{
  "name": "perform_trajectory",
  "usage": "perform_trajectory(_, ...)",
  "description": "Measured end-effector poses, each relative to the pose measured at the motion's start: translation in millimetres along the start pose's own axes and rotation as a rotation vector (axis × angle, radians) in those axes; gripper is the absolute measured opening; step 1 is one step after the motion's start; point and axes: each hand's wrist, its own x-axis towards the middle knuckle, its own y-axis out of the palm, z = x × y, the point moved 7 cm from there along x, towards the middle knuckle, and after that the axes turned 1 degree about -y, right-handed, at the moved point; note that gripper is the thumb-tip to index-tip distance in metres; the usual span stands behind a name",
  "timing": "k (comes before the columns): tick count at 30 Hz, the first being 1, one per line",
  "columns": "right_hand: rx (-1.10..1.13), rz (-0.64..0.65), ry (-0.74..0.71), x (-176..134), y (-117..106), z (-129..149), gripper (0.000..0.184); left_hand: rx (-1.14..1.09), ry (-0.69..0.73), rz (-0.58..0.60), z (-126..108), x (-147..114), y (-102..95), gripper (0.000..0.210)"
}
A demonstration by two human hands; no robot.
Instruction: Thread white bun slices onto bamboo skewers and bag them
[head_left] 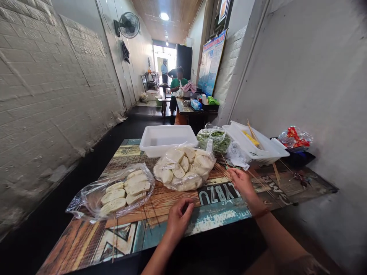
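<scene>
My right hand (241, 184) pinches a thin wooden skewer (225, 162) over a bundle of bare skewers (222, 170) on the table. My left hand (179, 219) rests near the table's front edge, fingers loosely curled in, with nothing visible in it. Just beyond it, a clear plastic bag (186, 168) is full of thick, pale, speckled food slices. To the left, similar slices threaded on skewers (126, 191) lie on an open plastic bag (86, 200), their stick ends pointing towards me.
A white plastic tub (169, 138) stands behind the full bag. Right of it are a bag of green leaves (214, 140) and a white container (269, 149) with sticks. A red-printed package (295, 138) sits at the far right, by the wall. A person in green (179, 82) sits farther back.
</scene>
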Motion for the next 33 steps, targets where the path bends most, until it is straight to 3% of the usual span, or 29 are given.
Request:
perform_trajectory(2,0.151,0.007,0.049,-29.6,2.4,2.5,0.049,-0.014,-0.009,0.004,2.6,1.4,0.1,0.027)
perform_trajectory(5,0.326,0.069,0.096,-70.4,17.7,17.2,0.046,-0.049,-0.045,-0.004,0.9,1.6,-0.2,0.027)
perform_trajectory(12,0.468,0.458,0.132,-147.1,101.6,61.0,0.047,-0.341,-0.201,0.074,-27.9,-25.0,7.9,0.036)
perform_trajectory(15,0.499,0.578,0.106,-169.1,124.8,70.1,0.046,-0.442,-0.255,0.056,-35.4,-37.3,1.8,0.035)
perform_trajectory(23,0.537,0.661,0.141,-175.3,138.1,73.8,0.042,-0.293,-0.225,0.038,-43.2,-44.2,-21.1,0.040)
perform_trajectory(27,0.531,0.683,0.103,-169.5,141.6,73.2,0.040,-0.202,-0.194,-0.129,-41.2,-35.6,-45.0,0.041)
perform_trajectory(30,0.598,0.605,0.161,-158.3,141.6,62.5,0.041,-0.129,-0.150,-0.284,-40.6,-23.6,-71.8,0.041)
perform_trajectory(33,0.666,0.525,0.209,-147.6,141.2,52.2,0.041,0.093,-0.027,-0.315,-50.4,-2.5,-90.9,0.033)
